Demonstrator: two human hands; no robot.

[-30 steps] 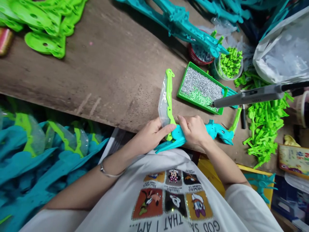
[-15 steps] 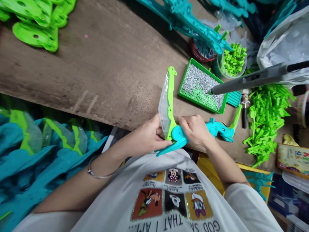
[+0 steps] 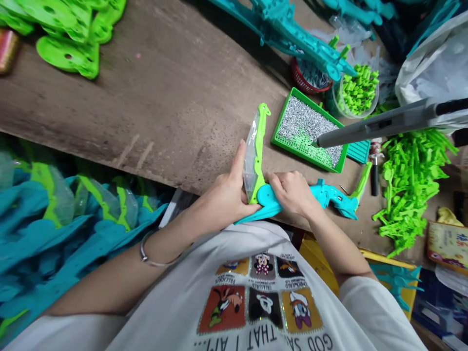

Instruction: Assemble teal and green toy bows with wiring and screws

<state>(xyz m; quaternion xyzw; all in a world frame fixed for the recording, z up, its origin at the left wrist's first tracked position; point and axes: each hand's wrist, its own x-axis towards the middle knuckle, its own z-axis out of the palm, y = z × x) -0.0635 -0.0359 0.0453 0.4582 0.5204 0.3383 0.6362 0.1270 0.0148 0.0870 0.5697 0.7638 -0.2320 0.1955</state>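
Observation:
A teal plastic toy part [image 3: 268, 196] with a round joint lies across the front edge of the bench, close to my shirt. From the joint rises a lime-green wing strut [image 3: 260, 141] with a clear plastic film [image 3: 250, 161] along its left side. My left hand [image 3: 226, 197] grips the joint's left end, thumb on the teal plastic and index finger stretched up beside the film; its other fingers are partly hidden. Wrapped over the teal body is my right hand [image 3: 292, 191], fingers curled. The body's far end [image 3: 343, 205] sticks out to the right, beside a green piece [image 3: 363, 180].
A green basket [image 3: 309, 163] of small metal screws stands ahead, with a grey electric screwdriver [image 3: 376, 126] hanging over it. Green parts [image 3: 405, 190] are heaped at right; a tub [image 3: 356, 92] holds more. Finished-looking teal pieces [image 3: 54, 243] fill the lower left.
My left index finger has stretched upward along the film. The teal blade under my left thumb has swung up closer to the body. My right hand keeps its hold.

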